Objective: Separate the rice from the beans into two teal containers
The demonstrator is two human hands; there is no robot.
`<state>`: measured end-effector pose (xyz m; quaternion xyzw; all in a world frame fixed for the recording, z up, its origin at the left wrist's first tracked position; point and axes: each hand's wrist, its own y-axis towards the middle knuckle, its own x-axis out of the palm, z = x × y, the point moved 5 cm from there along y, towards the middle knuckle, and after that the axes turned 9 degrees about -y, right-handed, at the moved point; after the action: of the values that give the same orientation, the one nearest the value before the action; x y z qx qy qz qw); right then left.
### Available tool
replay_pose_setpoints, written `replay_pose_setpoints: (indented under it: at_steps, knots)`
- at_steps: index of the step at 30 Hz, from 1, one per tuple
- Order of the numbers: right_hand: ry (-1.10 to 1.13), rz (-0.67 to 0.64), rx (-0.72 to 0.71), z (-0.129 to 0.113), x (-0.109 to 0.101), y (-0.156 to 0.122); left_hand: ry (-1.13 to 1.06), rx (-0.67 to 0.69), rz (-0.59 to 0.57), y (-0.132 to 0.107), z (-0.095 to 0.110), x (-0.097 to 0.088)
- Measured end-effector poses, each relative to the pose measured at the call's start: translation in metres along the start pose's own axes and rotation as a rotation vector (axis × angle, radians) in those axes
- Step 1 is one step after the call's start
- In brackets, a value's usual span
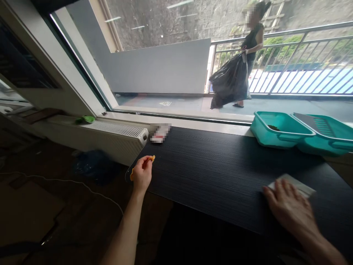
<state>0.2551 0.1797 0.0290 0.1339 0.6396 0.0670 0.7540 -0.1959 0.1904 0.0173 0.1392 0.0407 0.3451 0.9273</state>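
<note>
My left hand (142, 173) is closed near the left end of a black wood-grain tabletop (204, 165). An orange-yellow scrap (152, 158), perhaps fruit peel, sticks out from its pinched fingertips. More of the same colour shows on the other side of the hand, by the table's rounded corner. Towards the right, my right hand (292, 206) presses down over a folded white tissue or cloth (305, 189) on the tabletop. Its fingers lie close together on the tissue, slightly blurred, and the palm hides part of it.
Two joined teal plastic basins (281, 129) stand at the back right. A blurred-out white packet (161, 132) lies at the back left, beside a radiator (121, 129) with a green item (85, 119). Beyond the window, a person carries a black bag (231, 81).
</note>
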Motion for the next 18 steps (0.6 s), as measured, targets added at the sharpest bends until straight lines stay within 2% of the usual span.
replay_pose_setpoints:
  at_steps: [1, 5, 7, 9, 12, 14, 18]
  knots:
    - [0.038, -0.022, -0.063, -0.036, 0.001, -0.004, -0.044, -0.02, 0.07, 0.002, 0.0, -0.007]
    - [0.224, -0.094, -0.443, -0.208, -0.01, -0.018, -0.232, -0.085, 0.287, 0.01, -0.001, -0.035]
    - [0.301, -0.119, -0.579, -0.267, -0.02, -0.019, -0.308, -0.11, 0.349, 0.011, 0.0, -0.049]
    - [0.358, -0.14, -0.663, -0.299, -0.026, -0.014, -0.372, -0.131, 0.399, 0.012, 0.0, -0.064]
    - [0.408, -0.165, -0.724, -0.32, -0.028, -0.002, -0.443, -0.167, 0.455, 0.013, -0.002, -0.09]
    - [0.428, -0.179, -0.743, -0.337, -0.028, 0.005, -0.514, -0.228, 0.47, 0.015, -0.008, -0.106]
    - [0.467, -0.193, -0.814, -0.395, -0.039, 0.0, -0.629, -0.357, 0.459, 0.017, -0.016, -0.126]
